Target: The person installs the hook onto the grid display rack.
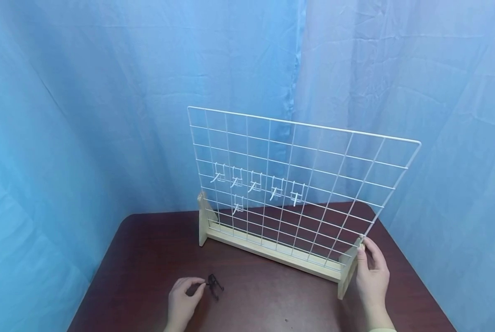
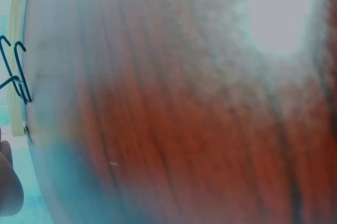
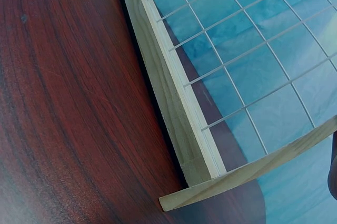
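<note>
My left hand (image 1: 183, 297) pinches a black wire hook (image 1: 214, 286) between thumb and fingertips, in front of the stand. Two bent prongs of that hook show at the left edge of the left wrist view. On the right, my right hand (image 1: 374, 274) grips the top of the stand's wooden end piece (image 1: 347, 279), thumb in front. A white wire grid panel (image 1: 303, 124) stands upright in the wooden base (image 1: 272, 253). Several white hooks (image 1: 254, 186) hang on it in a row, with a single white hook (image 1: 238, 207) one row lower.
The stand sits at an angle on a dark red-brown wooden table (image 1: 148, 258), its right end nearer to me. Blue curtains (image 1: 148, 69) hang behind and at both sides. A small dark speck (image 1: 286, 320) lies near the front of the table.
</note>
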A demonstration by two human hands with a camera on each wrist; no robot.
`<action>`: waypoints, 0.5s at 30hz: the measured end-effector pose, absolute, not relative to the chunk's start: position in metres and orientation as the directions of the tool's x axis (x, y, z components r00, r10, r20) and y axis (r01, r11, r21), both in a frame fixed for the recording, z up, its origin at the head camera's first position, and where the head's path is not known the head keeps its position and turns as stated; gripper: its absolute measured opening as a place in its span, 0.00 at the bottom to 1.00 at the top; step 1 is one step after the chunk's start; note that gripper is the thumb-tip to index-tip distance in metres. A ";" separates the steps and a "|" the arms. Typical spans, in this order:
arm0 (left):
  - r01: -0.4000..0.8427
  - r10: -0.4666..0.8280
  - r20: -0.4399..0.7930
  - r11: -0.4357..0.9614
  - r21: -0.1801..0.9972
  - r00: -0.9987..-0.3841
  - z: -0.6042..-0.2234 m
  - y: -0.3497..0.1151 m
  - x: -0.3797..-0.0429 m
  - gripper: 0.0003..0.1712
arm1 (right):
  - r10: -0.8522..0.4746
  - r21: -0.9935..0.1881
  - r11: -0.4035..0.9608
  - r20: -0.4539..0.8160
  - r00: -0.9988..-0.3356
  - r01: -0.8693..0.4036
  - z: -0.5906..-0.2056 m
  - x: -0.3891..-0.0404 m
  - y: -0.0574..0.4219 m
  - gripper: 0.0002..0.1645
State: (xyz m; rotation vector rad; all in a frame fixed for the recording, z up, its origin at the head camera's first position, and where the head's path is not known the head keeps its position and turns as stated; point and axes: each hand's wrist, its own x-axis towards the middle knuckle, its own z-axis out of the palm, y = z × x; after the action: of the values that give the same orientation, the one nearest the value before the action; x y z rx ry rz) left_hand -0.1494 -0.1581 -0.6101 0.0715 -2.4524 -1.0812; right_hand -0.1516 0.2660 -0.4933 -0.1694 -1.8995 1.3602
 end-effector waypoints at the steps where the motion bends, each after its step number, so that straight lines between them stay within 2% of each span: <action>1: 0.123 -0.230 0.379 0.693 0.710 -0.896 -0.609 -0.158 -0.149 0.12 | 0.515 -0.850 0.417 0.512 -0.688 -0.321 -0.494 -0.152 0.266 0.17; 8: 0.071 -0.280 0.350 0.682 0.728 -0.894 -0.604 -0.153 -0.150 0.10 | 0.507 -0.847 0.412 0.520 -0.687 -0.337 -0.496 -0.152 0.267 0.18; 15: 0.127 -0.319 0.431 0.663 0.738 -0.844 -0.602 -0.144 -0.154 0.11 | 0.509 -0.847 0.413 0.519 -0.687 -0.335 -0.496 -0.153 0.267 0.17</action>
State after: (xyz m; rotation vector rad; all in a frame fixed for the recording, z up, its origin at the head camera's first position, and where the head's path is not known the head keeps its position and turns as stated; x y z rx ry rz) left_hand -0.1539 -0.1444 -0.6015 0.1486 -2.3391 -1.0947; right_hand -0.1526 0.2674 -0.4959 -0.1489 -1.8891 1.3683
